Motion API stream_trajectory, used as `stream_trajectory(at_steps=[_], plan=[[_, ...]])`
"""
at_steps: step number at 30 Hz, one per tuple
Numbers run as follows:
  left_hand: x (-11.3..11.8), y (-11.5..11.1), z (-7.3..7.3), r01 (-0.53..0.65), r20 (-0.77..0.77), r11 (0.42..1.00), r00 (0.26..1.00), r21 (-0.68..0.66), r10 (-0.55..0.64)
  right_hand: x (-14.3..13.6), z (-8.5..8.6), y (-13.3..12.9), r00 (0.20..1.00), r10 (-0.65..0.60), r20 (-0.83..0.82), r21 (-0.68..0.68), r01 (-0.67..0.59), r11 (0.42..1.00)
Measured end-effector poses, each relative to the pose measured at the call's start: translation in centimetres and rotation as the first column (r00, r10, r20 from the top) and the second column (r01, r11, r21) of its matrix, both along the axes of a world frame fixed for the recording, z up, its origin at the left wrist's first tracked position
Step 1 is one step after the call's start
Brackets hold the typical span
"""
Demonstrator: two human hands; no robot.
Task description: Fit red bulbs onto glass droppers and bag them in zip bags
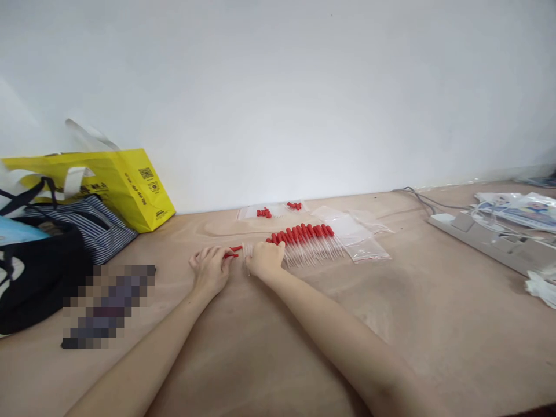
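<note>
My left hand rests on the table with bent fingers, its fingertips closed on short red strips that stick out to the right. Close beside it, my right hand is closed, its back toward me. Thin clear strands show at its left side, but what its fingers grip is hidden. From under the right hand a row of red, knobbly bundles runs to the right. Many thin, clear tails fan out from the bundles toward me.
Clear zip bags lie right of the row. Behind, small red pieces rest on another clear bag. A yellow bag, striped pouch and black bag stand left, near a pixelated object. A power strip lies right.
</note>
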State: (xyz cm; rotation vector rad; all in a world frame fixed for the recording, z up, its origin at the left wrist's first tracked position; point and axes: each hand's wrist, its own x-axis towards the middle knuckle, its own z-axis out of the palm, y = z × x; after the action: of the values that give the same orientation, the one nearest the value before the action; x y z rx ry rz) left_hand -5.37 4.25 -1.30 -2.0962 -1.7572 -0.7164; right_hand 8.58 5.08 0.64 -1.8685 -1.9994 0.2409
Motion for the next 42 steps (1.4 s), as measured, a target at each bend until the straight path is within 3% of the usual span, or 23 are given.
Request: stream_trajectory(at_steps=[10,13,16,20,24,27,42], plan=[[-0.1,0.2,-0.1,-0.001,-0.008,1.0,1.0,-0.002,0.001,-0.5,0.5,0.7,0.998,0.019,0.059,-0.145,-0.01,0.989],[-0.3,0.1,-0.2,-0.005,-0.025,1.0,1.0,0.023,0.006,0.3,1.2,-0.1,0.999,0.024,0.045,-0.074,-0.021,0.997],[0.0,-0.5,0.0,0.033,0.002,0.998,0.999,0.049,-0.033,2.7,1.5,-1.3,0.996,0.09,0.011,0.06,-0.091,0.994],[2.1,-2.3,0.3,0.172,0.026,0.984,0.984,0.047,-0.174,8.4,0.6,-3.5,0.966,0.248,-0.069,0.254,-0.223,0.941],[5.2,-4.7,0.1,0.396,0.026,0.918,0.918,-0.028,-0.396,13.6,-1.4,-5.4,0.896,0.443,-0.028,0.368,-0.402,0.838],[6.8,-5.8,-0.2,0.478,0.062,0.876,0.878,-0.063,-0.475,15.3,-2.6,-6.3,0.857,0.514,0.021,0.407,-0.477,0.779],[7.4,-6.2,-0.1,0.483,0.12,0.867,0.874,-0.12,-0.47,14.2,-2.9,-7.8,0.813,0.582,-0.012,0.327,-0.547,0.771]])
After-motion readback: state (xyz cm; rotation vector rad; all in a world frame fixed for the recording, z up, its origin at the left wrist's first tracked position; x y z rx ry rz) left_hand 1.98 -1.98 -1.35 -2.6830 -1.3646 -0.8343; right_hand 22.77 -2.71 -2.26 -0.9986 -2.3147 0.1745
